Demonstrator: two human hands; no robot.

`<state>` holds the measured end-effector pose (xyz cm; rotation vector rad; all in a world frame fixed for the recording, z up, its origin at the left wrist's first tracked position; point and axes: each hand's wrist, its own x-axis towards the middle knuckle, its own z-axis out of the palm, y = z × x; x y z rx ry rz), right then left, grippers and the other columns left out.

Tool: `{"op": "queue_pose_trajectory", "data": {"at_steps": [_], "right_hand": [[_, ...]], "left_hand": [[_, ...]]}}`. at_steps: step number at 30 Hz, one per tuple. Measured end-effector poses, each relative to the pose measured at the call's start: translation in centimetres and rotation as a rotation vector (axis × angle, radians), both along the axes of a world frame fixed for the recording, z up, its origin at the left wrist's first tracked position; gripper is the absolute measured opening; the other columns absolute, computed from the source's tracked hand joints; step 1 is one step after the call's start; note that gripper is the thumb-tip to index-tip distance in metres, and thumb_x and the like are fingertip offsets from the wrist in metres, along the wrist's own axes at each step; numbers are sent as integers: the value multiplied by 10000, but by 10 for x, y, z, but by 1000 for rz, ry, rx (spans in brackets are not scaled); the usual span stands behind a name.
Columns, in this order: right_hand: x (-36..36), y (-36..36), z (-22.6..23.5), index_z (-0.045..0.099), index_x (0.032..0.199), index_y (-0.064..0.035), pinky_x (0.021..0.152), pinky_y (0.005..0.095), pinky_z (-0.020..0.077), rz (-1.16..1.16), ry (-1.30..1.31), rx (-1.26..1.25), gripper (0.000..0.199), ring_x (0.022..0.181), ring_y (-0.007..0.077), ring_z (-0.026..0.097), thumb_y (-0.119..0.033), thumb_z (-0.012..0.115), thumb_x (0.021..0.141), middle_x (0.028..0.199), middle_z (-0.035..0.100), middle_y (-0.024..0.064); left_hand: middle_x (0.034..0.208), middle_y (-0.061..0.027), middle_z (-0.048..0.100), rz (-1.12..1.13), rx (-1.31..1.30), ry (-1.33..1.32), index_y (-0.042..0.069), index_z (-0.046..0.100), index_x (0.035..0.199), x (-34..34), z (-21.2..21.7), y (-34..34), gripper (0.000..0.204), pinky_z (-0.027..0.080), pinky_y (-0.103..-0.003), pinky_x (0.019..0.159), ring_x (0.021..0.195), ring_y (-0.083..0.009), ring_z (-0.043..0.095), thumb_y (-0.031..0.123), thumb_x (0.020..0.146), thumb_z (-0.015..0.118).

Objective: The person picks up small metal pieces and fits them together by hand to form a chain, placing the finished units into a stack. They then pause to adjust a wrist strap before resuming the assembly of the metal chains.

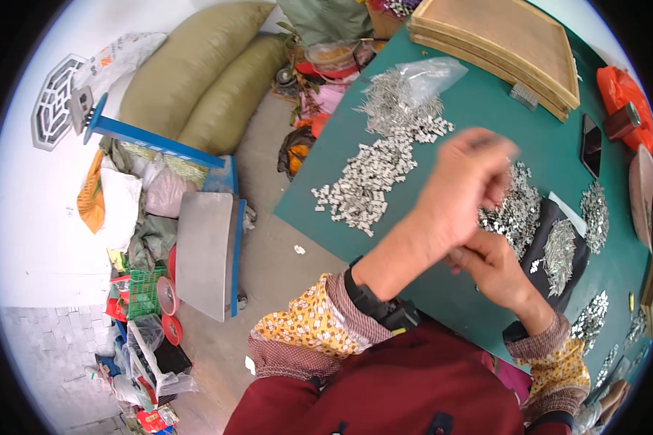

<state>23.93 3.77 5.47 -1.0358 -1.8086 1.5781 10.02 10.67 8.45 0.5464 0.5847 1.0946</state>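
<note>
My left hand (463,185) is raised over the green table (479,101), its fingers curled but smeared by motion. Whether it holds anything cannot be made out. Just below its wrist, my right hand (495,274) has thumb and fingers pressed together in a pinch; anything between them is too small to name. Beside both hands lies a heap of small shiny metal pieces (519,217), partly covered by the left hand. To its right, a dark cloth or pouch (535,250) carries a pile of thin silvery pieces (559,259).
More small metal pieces (370,181) spread across the table's left side, below a clear plastic bag (432,76). Wooden trays (497,36) are stacked at the back. A phone (591,147) and red bag (620,98) lie right. A blue platform scale (207,250) stands on the floor left.
</note>
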Motion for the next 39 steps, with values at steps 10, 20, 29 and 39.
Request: {"op": "queue_pose_trajectory", "data": {"at_steps": [10,20,29,39], "right_hand": [[-48,-57,14,561,1171,36,689,409,530,153,84,200,403,766,324,673,-162,742,871,874,664,182],[-55,-70,8,498,1180,53,693,335,553,135,157,-169,486,775,188,674,-114,794,833,861,681,163],[-59,-73,11,519,1143,55,637,292,547,51,198,-264,468,733,118,649,-70,815,802,852,683,133],[-65,-79,0,547,1106,49,581,295,506,27,165,-307,398,642,123,612,-77,794,820,755,657,105]], "left_hand": [[672,-22,524,292,-253,-154,29,597,964,-64,-44,5,124,345,-298,526,558,-154,461,142,935,638],[673,-6,568,563,78,495,22,619,916,-35,-37,-6,83,355,-239,470,561,-82,508,100,920,648],[688,-65,619,701,667,1235,19,653,919,-36,-53,-10,55,430,-294,524,559,-174,556,69,897,652],[639,-63,483,588,1383,1806,-5,610,871,-42,-67,-15,179,427,-331,516,567,-214,515,5,695,644]]}}
